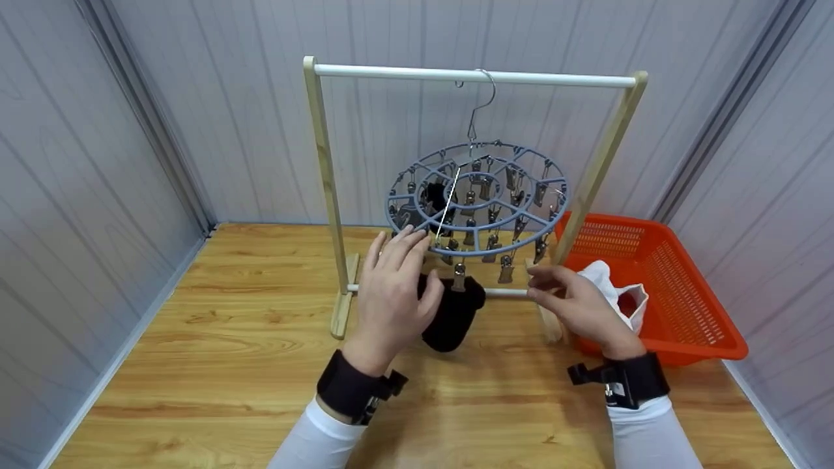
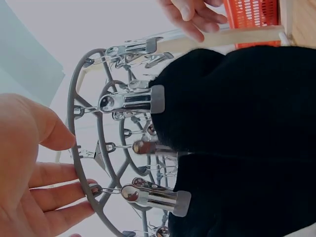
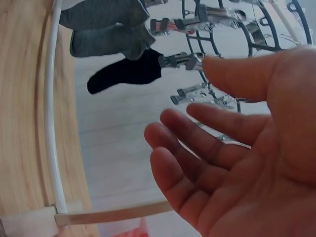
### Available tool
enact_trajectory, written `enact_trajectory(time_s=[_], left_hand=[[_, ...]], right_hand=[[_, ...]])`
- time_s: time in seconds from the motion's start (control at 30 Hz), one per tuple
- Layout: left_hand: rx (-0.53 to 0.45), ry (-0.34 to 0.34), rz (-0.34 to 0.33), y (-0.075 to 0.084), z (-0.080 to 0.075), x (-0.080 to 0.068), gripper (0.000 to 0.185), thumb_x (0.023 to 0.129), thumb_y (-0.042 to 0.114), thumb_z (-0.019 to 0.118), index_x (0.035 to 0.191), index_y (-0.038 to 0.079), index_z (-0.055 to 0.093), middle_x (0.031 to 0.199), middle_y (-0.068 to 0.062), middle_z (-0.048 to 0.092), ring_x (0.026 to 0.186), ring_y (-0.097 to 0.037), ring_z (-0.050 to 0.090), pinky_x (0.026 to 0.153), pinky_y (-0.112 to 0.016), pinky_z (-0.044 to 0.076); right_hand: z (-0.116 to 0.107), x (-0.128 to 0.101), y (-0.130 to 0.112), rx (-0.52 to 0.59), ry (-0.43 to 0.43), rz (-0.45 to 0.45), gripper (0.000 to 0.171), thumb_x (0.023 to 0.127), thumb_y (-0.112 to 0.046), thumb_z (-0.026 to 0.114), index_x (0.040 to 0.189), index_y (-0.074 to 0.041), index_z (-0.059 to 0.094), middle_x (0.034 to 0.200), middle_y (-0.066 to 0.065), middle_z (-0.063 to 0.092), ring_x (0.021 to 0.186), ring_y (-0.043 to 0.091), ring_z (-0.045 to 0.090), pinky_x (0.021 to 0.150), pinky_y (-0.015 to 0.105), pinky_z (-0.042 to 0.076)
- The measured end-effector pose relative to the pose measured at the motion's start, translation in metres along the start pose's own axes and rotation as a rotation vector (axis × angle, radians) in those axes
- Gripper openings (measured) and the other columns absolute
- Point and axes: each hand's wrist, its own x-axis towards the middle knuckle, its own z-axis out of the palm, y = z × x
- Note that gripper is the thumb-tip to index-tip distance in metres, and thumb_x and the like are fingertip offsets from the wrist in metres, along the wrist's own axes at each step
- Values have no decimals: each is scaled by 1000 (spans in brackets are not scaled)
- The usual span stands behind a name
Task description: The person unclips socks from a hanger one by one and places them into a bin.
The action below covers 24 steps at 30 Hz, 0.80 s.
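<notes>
On wooden tabletop [image 1: 228, 365] | grey panel walls [image 1: 98, 163] | orange basket [image 1: 677, 286]

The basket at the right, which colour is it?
Orange basket, clearest in the head view.

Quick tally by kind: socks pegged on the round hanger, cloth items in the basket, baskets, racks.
Black socks on the clip hanger: 2, one at the front, one further in
White cloth in the basket: 1
Orange basket: 1
Wooden rack: 1
Total: 5
</notes>
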Motion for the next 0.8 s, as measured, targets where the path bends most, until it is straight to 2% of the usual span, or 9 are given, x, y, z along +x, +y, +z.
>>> enact_trajectory(time_s=[0.3,0.47,0.57,0.7,0.8], left_hand=[[-50,-1,52,6,0,1,38,99,10,70,134,-3,74,138,-20,73,138,-41,64,127,-62,39],[-85,6,77,11,1,1,38,100,12,71,136,-1,74,138,-19,73,138,-40,64,125,-65,40],[-101,9,91,13,1,0,39,100,13,73,136,-1,74,139,-19,73,139,-41,63,125,-65,41],[-114,-6,106,16,2,-1,39,101,14,73,137,-1,74,140,-19,72,141,-40,62,126,-63,40],[-126,-23,113,16,2,-1,40,101,14,72,138,-2,73,141,-19,72,142,-40,62,128,-60,39]], right_hand=[[14,3,0,56,-149,-37,53,103,-37,83,147,-12,69,136,8,73,124,29,68,104,40,57],[24,5,1,72,-222,-52,65,100,-35,87,154,-8,64,141,11,72,131,33,66,111,50,56],[32,8,2,87,-261,-78,61,100,-32,86,151,-4,66,140,14,72,132,38,66,112,55,56],[43,12,4,126,-289,-66,57,101,-32,84,148,-3,66,139,13,74,132,37,68,109,49,58],[50,13,6,180,-283,-36,61,101,-32,84,151,-3,64,142,14,73,133,33,68,107,41,58]])
